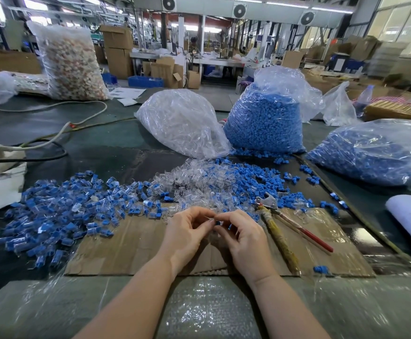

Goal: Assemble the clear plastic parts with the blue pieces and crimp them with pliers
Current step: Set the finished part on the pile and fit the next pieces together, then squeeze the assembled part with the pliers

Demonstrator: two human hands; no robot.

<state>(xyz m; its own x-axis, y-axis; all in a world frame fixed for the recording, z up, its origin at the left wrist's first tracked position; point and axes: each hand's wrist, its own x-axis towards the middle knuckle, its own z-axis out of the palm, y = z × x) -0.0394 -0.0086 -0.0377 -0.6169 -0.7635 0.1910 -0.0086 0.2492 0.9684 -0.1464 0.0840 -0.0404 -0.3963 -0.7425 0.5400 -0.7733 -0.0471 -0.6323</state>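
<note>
a tall bag of pale scraps (73,62) stands far left. white cable (52,111) snakes beside it. cardboard boxes (118,50) behind.

My desk (96,148), dark green top: a flattened cardboard sheet (136,243) at the near middle, carrying the pliers (287,226) on its right part. Left of centre, a heap of assembled blue-and-clear pieces (62,211); behind the cardboard, loose clear plastic parts (189,182) and blue pieces (256,177). Farther back, one bag of clear parts (182,121), two bags of blue pieces (265,123), cables (52,138) at left.

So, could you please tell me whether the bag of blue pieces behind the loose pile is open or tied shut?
Open: the bag of blue pieces stands upright with its plastic mouth loose and untied above the fill.
</note>
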